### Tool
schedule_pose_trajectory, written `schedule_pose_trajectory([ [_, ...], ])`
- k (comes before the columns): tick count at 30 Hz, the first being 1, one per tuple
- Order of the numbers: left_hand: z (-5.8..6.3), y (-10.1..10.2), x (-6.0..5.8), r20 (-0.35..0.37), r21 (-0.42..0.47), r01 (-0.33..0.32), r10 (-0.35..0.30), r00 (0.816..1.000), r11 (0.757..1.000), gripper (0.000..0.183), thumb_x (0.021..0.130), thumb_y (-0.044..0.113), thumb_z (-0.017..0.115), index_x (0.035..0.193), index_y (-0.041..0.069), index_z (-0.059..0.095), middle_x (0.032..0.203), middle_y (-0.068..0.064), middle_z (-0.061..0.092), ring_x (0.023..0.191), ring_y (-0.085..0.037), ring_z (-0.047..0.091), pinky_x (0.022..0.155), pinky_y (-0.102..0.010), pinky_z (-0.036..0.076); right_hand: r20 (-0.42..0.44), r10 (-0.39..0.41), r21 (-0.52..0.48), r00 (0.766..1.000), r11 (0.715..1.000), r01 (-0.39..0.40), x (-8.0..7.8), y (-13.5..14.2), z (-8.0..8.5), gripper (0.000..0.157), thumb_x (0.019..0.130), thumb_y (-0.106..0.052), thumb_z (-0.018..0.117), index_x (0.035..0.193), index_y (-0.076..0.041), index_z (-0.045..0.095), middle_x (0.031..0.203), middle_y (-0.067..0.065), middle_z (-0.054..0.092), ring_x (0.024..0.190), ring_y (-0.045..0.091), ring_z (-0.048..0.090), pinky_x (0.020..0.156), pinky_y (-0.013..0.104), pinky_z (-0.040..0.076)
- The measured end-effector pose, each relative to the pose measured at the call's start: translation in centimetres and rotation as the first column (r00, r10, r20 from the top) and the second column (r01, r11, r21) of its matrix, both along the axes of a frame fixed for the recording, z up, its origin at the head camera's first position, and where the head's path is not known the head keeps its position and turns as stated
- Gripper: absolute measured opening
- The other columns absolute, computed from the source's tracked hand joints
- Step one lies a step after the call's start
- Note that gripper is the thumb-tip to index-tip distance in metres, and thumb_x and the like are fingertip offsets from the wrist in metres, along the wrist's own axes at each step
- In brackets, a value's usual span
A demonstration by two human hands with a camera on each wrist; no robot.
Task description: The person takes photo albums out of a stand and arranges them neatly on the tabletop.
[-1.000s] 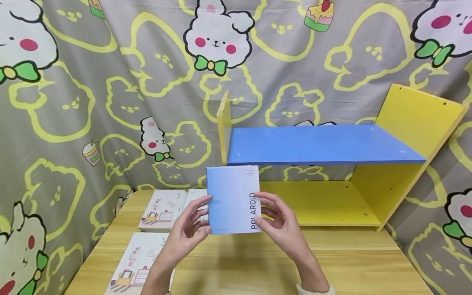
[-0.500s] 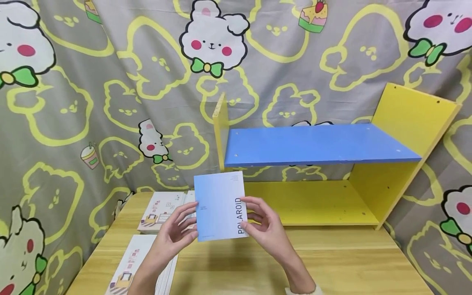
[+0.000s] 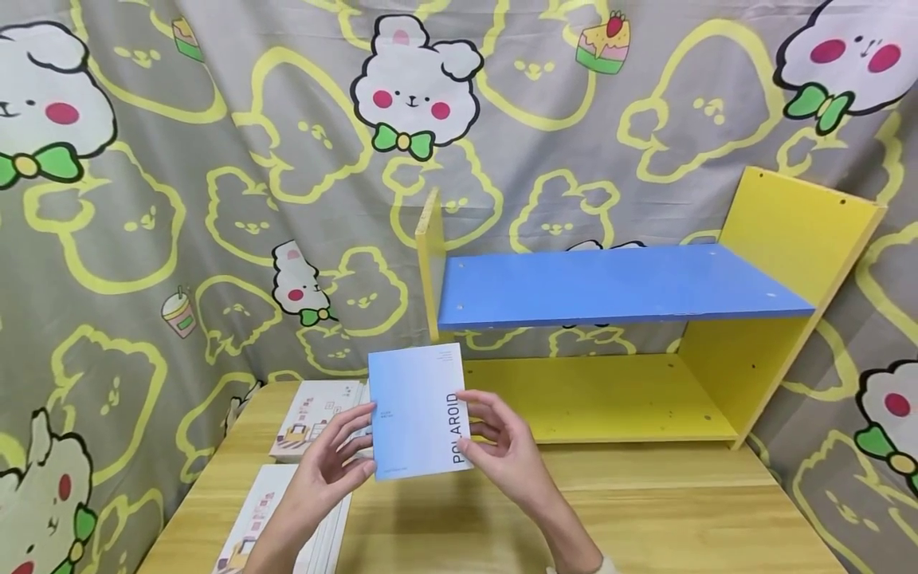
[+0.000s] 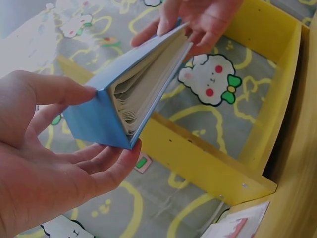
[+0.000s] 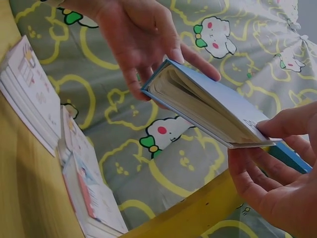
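A small pale blue photo album (image 3: 416, 414) with "POLAROID" printed along one side is held above the table between both hands. My left hand (image 3: 326, 462) grips it at the left, with thumb and fingers across the blue spine (image 4: 96, 119), as the left wrist view shows. On the opposite side, my right hand (image 3: 505, 450) pinches the covers at the edge. Seen from the right wrist, the covers stand slightly apart, and the cream pages (image 5: 193, 101) between them fan a little.
A yellow shelf unit (image 3: 799, 223) with a blue board (image 3: 617, 283) stands at the back right of the wooden table (image 3: 645, 510). Two stacks of white illustrated books, a rear one (image 3: 315, 399) and a front one (image 3: 261, 510), lie on the left. A patterned curtain (image 3: 545, 48) hangs behind.
Both hands and the album have moved left and slightly down in the head view, and the album has tilted a little. The grip looks the same; the head view has shifted slightly.
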State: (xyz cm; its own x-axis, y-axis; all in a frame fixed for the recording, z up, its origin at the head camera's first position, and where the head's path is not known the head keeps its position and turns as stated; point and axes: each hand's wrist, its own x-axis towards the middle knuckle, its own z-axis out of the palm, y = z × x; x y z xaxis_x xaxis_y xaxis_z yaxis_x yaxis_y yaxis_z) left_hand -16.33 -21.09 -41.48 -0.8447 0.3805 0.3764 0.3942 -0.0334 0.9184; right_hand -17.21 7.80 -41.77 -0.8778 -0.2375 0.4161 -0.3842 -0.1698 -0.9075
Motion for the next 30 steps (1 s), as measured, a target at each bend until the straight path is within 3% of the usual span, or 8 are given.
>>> schedule_pose_trajectory([
  [12,-1.6,-0.7,0.7,0.047,0.033,-0.009,0.007,0.999,0.999,0.063,0.098,-0.010,0.060,0.155,0.002,0.035,0.148,-0.009,0.052,0.122,-0.019,0.061,0.093,-0.030,0.057,0.062,0.006,0.000,0.998,1.000,-0.006,0.3,-1.3,-1.8,0.056,0.092,0.005,0.070,0.142,-0.015,0.056,0.132,0.016,0.064,0.108,0.031,0.068,0.089,0.041,0.061],
  [20,-1.4,-1.1,0.5,0.004,0.013,-0.032,0.032,0.999,0.999,0.063,0.098,-0.011,0.058,0.155,0.001,0.035,0.148,-0.012,0.050,0.121,-0.021,0.061,0.093,-0.029,0.056,0.041,0.009,0.009,0.999,1.000,-0.009,0.1,-1.7,-1.7,0.057,0.094,0.004,0.069,0.144,-0.020,0.054,0.136,0.011,0.063,0.108,0.032,0.067,0.086,0.041,0.061],
  [30,-1.4,-1.2,0.6,0.033,-0.036,-0.118,0.120,0.992,0.992,0.061,0.099,-0.006,0.059,0.155,0.006,0.038,0.151,-0.013,0.045,0.119,-0.020,0.060,0.089,-0.027,0.056,0.076,0.009,0.032,0.997,0.999,-0.012,-0.1,-2.3,-1.8,0.066,0.091,0.010,0.065,0.146,-0.023,0.052,0.139,0.009,0.061,0.109,0.032,0.065,0.086,0.040,0.062],
])
